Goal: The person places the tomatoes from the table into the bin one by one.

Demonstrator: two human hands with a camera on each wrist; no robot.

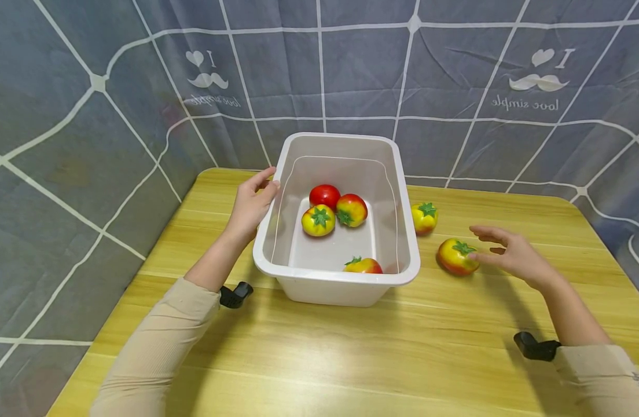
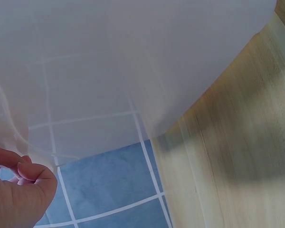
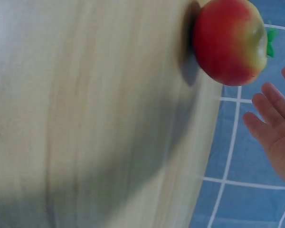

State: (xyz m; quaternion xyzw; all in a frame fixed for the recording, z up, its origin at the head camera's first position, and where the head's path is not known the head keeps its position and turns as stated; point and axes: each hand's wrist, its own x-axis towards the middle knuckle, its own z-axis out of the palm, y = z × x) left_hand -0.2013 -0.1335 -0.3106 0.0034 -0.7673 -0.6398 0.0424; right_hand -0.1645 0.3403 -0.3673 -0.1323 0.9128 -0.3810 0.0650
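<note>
While the tub point(image 1: 330, 289) is held by the left grip point(image 1: 250, 205), the fruit point(image 1: 454, 259) near the unclosed right grip point(image 1: 518, 256), seemingly light, stiff and slick, is best clasped round its sides

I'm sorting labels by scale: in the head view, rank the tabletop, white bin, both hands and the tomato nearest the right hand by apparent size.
Tabletop
White bin
Left hand and right hand, too alike to rank
Tomato

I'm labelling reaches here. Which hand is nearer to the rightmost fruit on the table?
Right. The right hand is just to the right of that fruit; the left hand is on the far side of the bin, at its left rim.
</note>
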